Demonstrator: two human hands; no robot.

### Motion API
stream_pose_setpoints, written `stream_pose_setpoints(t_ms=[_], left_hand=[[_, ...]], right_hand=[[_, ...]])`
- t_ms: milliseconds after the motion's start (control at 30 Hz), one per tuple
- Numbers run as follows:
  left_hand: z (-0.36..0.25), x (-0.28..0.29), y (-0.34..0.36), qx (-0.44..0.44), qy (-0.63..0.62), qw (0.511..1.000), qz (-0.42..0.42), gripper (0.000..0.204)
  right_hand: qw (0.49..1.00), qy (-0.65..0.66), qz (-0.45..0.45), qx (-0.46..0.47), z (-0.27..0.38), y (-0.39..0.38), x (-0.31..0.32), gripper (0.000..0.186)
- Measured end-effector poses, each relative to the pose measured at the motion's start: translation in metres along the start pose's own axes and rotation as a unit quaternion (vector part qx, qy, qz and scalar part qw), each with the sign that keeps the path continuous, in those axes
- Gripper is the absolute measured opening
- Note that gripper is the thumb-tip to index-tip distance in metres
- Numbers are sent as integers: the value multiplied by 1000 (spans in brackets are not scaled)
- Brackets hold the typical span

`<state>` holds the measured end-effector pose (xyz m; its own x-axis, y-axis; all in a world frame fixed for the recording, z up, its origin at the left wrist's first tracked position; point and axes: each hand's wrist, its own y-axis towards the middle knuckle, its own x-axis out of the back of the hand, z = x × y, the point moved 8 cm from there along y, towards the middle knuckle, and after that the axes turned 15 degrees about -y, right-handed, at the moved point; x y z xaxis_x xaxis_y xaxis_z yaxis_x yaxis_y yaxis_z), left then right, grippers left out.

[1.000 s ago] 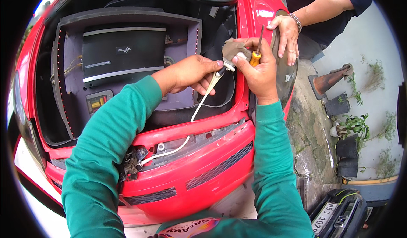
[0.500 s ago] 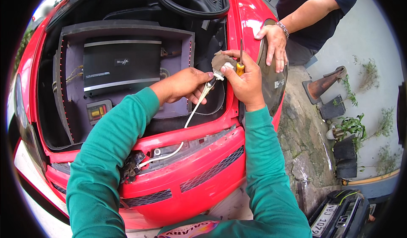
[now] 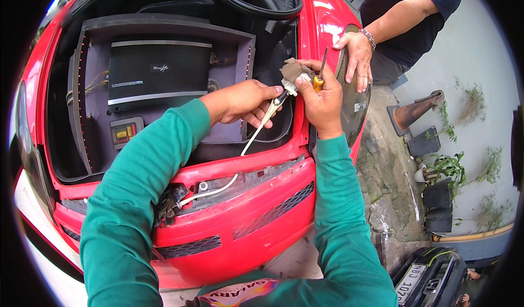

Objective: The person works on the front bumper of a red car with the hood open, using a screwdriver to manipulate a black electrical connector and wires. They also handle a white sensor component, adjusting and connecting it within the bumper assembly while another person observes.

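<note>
My left hand [image 3: 240,102] pinches the black tip [image 3: 280,98] of a whitish cable [image 3: 252,139], against a small white fitting [image 3: 290,88]. Closed around a brown rag [image 3: 293,70] and that fitting, my right hand [image 3: 324,110] also keeps a screwdriver [image 3: 318,83] with a yellow handle, its shaft pointing up. Both hands meet over the right front corner of the red car's open compartment. From them the cable runs down across the front edge to a dark latch-like mechanism [image 3: 170,202]. My fingers partly hide the joint.
A black amplifier [image 3: 158,72] lies in a lined box inside the compartment, with a fuse-like block [image 3: 126,132] near it. Another person's hand [image 3: 357,61] rests on the car's right headlight. Potted plants [image 3: 445,167] and a detached bumper [image 3: 434,279] are at the right.
Both hands have shifted slightly right within the view, and the screwdriver leans more to the right. The black tip shows more clearly at the white fitting.
</note>
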<state>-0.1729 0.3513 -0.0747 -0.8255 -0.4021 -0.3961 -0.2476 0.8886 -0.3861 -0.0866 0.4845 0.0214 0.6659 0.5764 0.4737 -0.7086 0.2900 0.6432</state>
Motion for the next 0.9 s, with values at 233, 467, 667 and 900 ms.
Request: stream_pose_setpoints(t_ms=[233,467,667,900], left_hand=[[5,5,-1,30,8,998,-52,53],[-2,-7,-4,-7,-47,997,-63,44],[-1,-17,11,14,-170,985,21,29],[4,2,4,-49,-141,979,-135,19]], right_hand=[[999,-25,-9,22,5,0,-1,32],[998,-6,-22,55,14,-3,4,31],[997,69,-10,29,6,-2,2,29],[991,-64,-9,114,24,-4,1,33]])
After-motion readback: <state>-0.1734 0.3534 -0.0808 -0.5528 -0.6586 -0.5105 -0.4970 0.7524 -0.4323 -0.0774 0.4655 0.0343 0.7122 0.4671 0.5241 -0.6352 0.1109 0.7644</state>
